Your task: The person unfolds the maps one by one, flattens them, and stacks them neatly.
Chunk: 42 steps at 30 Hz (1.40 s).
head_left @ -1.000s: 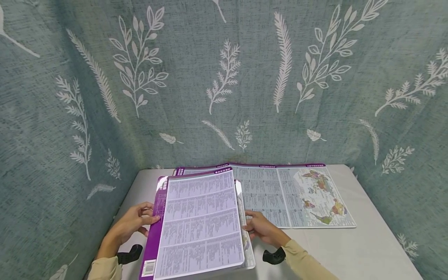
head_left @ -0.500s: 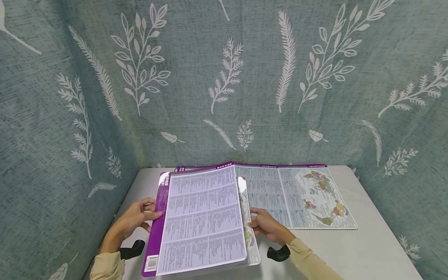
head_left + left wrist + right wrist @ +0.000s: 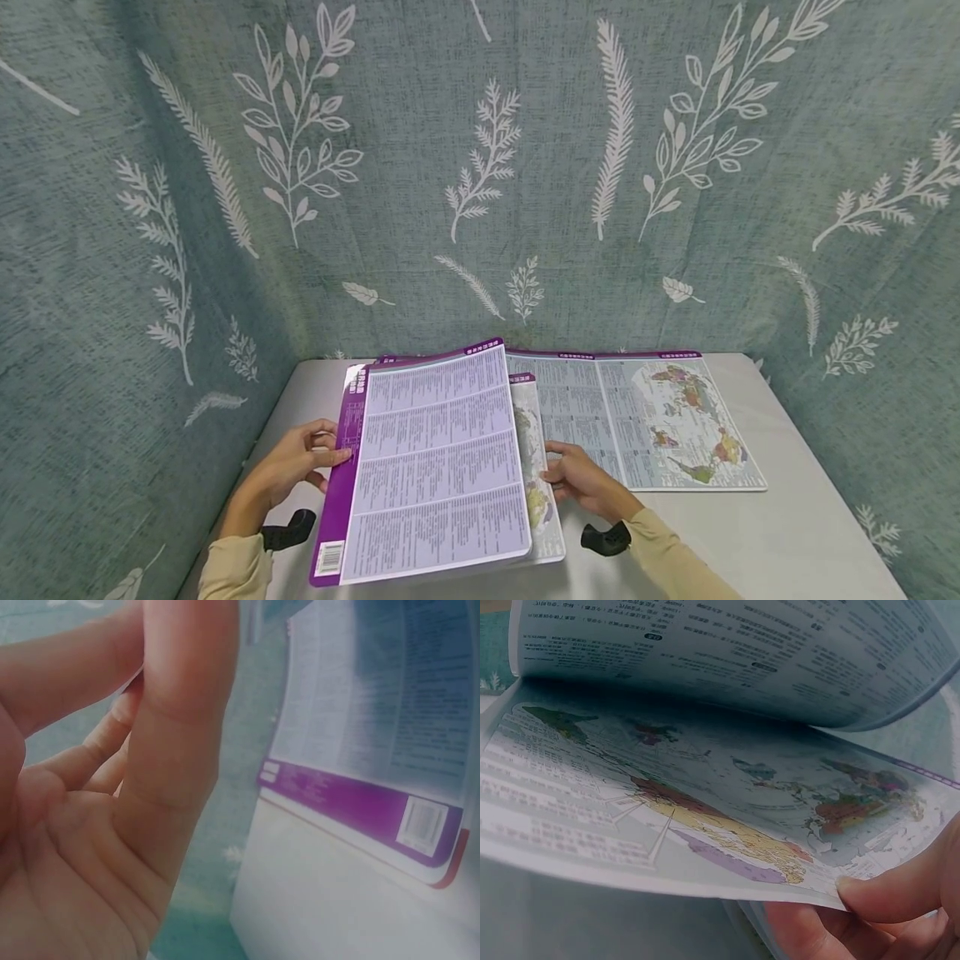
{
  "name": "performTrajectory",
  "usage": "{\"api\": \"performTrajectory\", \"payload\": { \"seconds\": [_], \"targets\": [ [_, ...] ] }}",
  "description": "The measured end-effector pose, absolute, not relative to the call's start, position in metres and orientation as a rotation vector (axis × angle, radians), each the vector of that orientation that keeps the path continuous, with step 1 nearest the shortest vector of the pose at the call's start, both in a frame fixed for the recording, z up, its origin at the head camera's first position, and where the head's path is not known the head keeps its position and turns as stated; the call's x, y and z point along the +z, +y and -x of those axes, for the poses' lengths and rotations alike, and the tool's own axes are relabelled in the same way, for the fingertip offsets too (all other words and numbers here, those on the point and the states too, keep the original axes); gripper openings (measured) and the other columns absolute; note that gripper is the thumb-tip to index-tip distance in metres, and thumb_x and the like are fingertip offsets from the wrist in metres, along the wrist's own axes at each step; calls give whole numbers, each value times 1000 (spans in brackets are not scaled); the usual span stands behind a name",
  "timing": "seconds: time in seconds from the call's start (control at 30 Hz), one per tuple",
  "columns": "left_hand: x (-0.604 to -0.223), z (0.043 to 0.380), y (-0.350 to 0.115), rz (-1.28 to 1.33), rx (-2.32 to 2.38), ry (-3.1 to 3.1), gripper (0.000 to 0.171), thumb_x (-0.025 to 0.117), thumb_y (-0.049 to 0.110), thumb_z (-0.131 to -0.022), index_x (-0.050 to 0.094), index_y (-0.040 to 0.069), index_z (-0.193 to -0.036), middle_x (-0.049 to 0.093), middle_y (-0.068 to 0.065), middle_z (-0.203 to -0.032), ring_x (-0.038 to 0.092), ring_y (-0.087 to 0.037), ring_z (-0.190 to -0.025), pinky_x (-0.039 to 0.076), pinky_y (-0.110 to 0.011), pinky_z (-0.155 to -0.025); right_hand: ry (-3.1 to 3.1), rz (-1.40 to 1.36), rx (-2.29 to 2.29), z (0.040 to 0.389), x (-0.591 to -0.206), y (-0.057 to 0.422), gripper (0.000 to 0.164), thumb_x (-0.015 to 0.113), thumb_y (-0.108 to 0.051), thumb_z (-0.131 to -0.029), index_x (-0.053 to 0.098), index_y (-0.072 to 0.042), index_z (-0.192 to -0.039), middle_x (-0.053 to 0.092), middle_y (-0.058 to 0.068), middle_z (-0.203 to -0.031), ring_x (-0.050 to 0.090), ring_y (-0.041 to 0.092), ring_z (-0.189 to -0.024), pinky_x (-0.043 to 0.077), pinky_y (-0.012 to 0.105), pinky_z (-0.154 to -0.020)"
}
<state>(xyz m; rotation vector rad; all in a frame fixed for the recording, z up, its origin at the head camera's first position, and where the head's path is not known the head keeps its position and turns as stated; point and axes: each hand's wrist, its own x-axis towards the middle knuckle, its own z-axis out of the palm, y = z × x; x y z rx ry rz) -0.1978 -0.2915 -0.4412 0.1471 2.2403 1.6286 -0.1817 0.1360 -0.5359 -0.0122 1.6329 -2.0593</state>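
A folded laminated chart (image 3: 438,467) with a purple border and columns of small print is held tilted above the table. My left hand (image 3: 288,467) pinches its purple left edge, thumb on top. At the other side my right hand (image 3: 588,483) pinches the edge of the lower panel (image 3: 537,508), which carries a coloured map. In the right wrist view, the thumb and fingers of the right hand (image 3: 892,900) grip that map panel (image 3: 705,817), and the printed upper panel (image 3: 727,645) stands apart above it. The left wrist view shows the barcode corner (image 3: 421,825).
Another chart (image 3: 573,408) of the same kind lies spread flat at the table's back, its world map (image 3: 690,425) on the right. The held chart covers its left part. White cloth covers the table (image 3: 750,542). Leaf-patterned curtains (image 3: 420,192) enclose the back and sides.
The held chart has moved slightly away from me and to the right. My right hand has drawn the lower panel rightward, so more of its map shows. My left hand keeps its pinch.
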Motion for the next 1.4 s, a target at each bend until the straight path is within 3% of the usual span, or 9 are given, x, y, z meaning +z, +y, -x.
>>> {"api": "performTrajectory", "payload": {
  "seconds": [0.2, 0.47, 0.77, 1.0, 1.4],
  "targets": [
    [-440, 202, -290, -170, 1637, 2226, 43, 69, 13, -86, 45, -10, -113, 66, -11, -84, 66, -28, -70, 55, -43, -53, 1652, 6, -2050, 183, -534, 143, 59, 46, 11, -86, 28, 10, -142, 65, 19, -107, 67, 24, -86, 56, 38, -67],
    [-440, 203, -288, -153, 1651, 2214, 42, 70, 14, -86, 46, -9, -112, 67, -13, -86, 67, -30, -72, 55, -41, -53, 1689, 6, -2041, 187, -534, 150, 56, 47, 9, -85, 33, 10, -139, 67, 16, -102, 68, 23, -83, 56, 39, -68],
    [-436, 207, -285, -205, 1664, 2200, 40, 68, 11, -87, 45, -12, -111, 67, -13, -85, 66, -28, -70, 54, -39, -50, 1712, -22, -2035, 190, -533, 163, 60, 45, 8, -86, 25, 9, -143, 67, 15, -104, 67, 19, -81, 53, 28, -58],
    [-434, 211, -282, -166, 1657, 2226, 40, 70, 12, -85, 47, -10, -110, 66, -12, -84, 66, -28, -70, 54, -39, -50, 1734, -65, -2041, 191, -532, 171, 59, 44, 8, -88, 26, 8, -144, 65, 15, -109, 67, 22, -86, 56, 38, -70],
    [-432, 213, -279, -191, 1653, 2230, 41, 68, 11, -87, 46, -11, -112, 65, -12, -85, 66, -27, -71, 55, -39, -51, 1753, -78, -2044, 194, -532, 180, 57, 44, 8, -88, 27, 9, -142, 66, 13, -105, 66, 21, -85, 56, 36, -69]
  ]
}}
